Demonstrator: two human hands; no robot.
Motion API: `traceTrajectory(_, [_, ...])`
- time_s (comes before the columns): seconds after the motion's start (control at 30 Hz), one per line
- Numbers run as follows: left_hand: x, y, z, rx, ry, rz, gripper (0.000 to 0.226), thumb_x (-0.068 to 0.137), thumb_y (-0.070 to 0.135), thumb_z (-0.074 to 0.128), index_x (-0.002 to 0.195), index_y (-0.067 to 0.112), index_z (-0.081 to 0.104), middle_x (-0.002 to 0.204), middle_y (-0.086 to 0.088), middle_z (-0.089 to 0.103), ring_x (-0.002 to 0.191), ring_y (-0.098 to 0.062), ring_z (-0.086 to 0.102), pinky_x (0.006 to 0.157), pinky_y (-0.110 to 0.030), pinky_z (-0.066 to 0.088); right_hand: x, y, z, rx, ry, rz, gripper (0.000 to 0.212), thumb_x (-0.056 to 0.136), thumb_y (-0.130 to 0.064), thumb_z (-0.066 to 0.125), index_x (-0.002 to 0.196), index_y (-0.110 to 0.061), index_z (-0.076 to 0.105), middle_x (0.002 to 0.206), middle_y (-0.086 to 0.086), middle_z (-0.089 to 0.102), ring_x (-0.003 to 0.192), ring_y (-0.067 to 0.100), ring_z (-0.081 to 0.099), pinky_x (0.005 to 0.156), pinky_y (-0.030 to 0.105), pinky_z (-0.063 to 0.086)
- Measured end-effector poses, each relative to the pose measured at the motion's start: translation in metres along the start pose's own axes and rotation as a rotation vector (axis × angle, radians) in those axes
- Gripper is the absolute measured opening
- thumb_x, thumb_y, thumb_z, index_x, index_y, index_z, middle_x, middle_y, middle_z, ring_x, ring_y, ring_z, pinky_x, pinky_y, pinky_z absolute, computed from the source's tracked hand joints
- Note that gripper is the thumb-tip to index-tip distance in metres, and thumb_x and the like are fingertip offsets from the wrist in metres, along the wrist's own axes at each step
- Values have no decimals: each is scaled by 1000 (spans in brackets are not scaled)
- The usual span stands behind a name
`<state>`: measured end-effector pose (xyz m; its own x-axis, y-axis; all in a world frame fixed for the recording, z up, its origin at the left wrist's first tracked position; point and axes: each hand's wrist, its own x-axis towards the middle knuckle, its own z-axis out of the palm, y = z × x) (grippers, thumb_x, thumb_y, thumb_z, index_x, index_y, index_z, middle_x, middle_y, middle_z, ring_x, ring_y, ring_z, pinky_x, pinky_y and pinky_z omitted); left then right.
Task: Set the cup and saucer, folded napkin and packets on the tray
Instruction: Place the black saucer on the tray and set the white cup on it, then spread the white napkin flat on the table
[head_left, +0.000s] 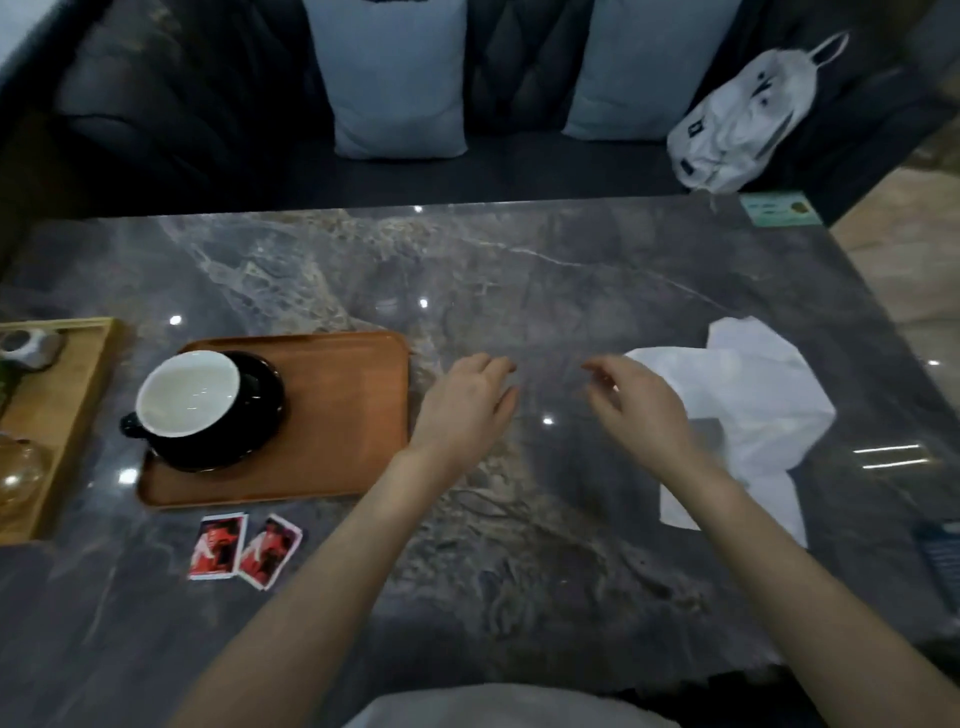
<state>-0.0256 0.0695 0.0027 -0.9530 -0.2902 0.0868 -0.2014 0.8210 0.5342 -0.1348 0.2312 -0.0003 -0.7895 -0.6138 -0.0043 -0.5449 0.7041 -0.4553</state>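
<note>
An orange-brown tray (343, 415) lies on the dark marble table at the left. On its left half a black cup with a white inside (189, 392) stands on a black saucer (260, 415). Two red packets (244, 545) lie on the table just in front of the tray. A white napkin (748, 410), loosely spread and rumpled, lies at the right. My left hand (465, 405) hovers just right of the tray, fingers apart, holding nothing. My right hand (641, 402) is open beside the napkin's left edge, partly over it.
A light wooden tray (78, 405) with small items stands at the far left edge. A green card (779, 208) lies at the table's far right corner. Behind the table is a dark sofa with two grey cushions (395, 78) and a white bag (743, 119).
</note>
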Motion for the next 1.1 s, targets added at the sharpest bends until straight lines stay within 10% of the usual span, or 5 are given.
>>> traceTrajectory(0.17, [13,40,64,-55,-47,40,38,88,21,55,122,3,52,120,-17,56,112,-34,52,95,-42,44,-13,67,-20,-198,158,44,36,81,-15,62,116,-7,59,120,13,61,116,33,50,95,42,40])
traceTrajectory(0.33, [28,73,110,-87,-158,21,53,90,23,53,139,9,35,147,-9,36,133,-24,36,108,-35,30,-16,112,-17,-321,-90,273,67,78,-46,61,131,-11,43,136,12,48,127,33,40,104,43,31])
traceTrajectory(0.5, [32,84,134,-111,-242,-11,59,91,24,52,143,13,28,152,-5,29,138,-19,29,109,-32,28,-26,129,-2,-281,-56,223,25,92,-19,46,106,-8,64,104,12,69,92,32,62,81,37,45])
traceTrajectory(0.83, [32,80,124,-118,-137,9,57,90,18,54,141,10,31,151,-8,30,139,-20,27,114,-36,26,-20,106,-7,208,-94,57,26,97,-18,44,110,-11,64,108,8,70,96,26,63,82,26,43])
traceTrajectory(1.1, [31,67,105,-59,2,18,25,87,25,49,95,8,64,100,-10,70,106,-25,61,105,-40,31,-15,82,-19,457,-198,-41,19,93,-16,51,98,-13,69,90,-5,67,84,8,58,70,6,39])
